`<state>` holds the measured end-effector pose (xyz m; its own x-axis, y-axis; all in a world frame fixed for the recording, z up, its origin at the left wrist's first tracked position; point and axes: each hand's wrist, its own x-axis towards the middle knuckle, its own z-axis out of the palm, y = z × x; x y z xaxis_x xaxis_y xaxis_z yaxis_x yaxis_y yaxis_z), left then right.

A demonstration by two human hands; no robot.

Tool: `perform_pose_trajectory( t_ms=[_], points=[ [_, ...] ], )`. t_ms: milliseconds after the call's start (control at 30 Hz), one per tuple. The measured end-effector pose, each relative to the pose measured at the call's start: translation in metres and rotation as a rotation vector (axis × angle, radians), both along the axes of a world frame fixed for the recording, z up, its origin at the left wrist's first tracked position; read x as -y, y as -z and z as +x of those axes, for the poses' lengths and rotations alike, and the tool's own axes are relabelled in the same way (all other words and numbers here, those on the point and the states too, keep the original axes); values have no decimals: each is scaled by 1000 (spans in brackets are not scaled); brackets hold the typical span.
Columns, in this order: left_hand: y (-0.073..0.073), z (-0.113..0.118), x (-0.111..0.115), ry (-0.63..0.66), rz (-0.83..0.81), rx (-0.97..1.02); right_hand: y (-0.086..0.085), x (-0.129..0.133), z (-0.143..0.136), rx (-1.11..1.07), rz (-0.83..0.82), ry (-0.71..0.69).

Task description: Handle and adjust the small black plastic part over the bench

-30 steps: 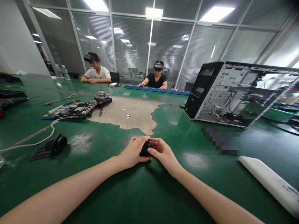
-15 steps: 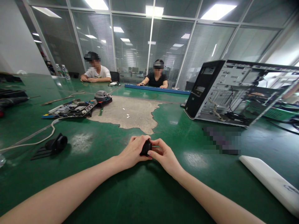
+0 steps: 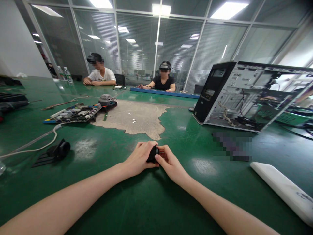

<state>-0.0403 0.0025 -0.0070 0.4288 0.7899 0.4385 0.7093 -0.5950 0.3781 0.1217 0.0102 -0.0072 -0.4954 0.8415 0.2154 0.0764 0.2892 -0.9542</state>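
Note:
Between my hands is a small black part (image 3: 152,154) with a rounded end facing right; its exact kind does not show. My left hand (image 3: 140,157) is closed around it from the left, with the thumb along the near side. From the right, my right hand (image 3: 170,160) pinches the part's rounded end with thumb and fingers. The fingers cover much of the part. Both hands are low over the green tabletop (image 3: 117,199), near the edge of a bare brownish patch (image 3: 137,122).
At left are a circuit board (image 3: 75,113), a cooler with a fan (image 3: 107,100), a black duct-like piece (image 3: 57,151) and a cable (image 3: 54,132). At right stand an opened computer case (image 3: 234,98) and a white panel (image 3: 281,189). Two people sit across the table.
My right thumb and fingers have shifted slightly on the black part's rounded end. My left hand keeps its hold. Across the table, one person's hand has moved a little.

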Motion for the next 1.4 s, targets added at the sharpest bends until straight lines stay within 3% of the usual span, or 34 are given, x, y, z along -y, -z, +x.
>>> perform_pose_trajectory(
  t_ms=[133, 400, 700, 967, 1233, 1400],
  points=[
    [1, 0, -1, 7, 6, 5, -2, 4, 0, -4, 62, 12],
    [-1, 0, -1, 3, -2, 6, -2, -1, -2, -17, -18, 35],
    [0, 0, -1, 0, -8, 10, 0, 2, 2, -11, 130, 31],
    [1, 0, -2, -6, -10, 7, -1, -2, 0, 9, 3, 48],
    [0, 0, -1, 6, -13, 9, 0, 1, 1, -7, 152, 66],
    [0, 0, -1, -3, -14, 14, -2, 0, -1, -39, -4, 48]
  ],
)
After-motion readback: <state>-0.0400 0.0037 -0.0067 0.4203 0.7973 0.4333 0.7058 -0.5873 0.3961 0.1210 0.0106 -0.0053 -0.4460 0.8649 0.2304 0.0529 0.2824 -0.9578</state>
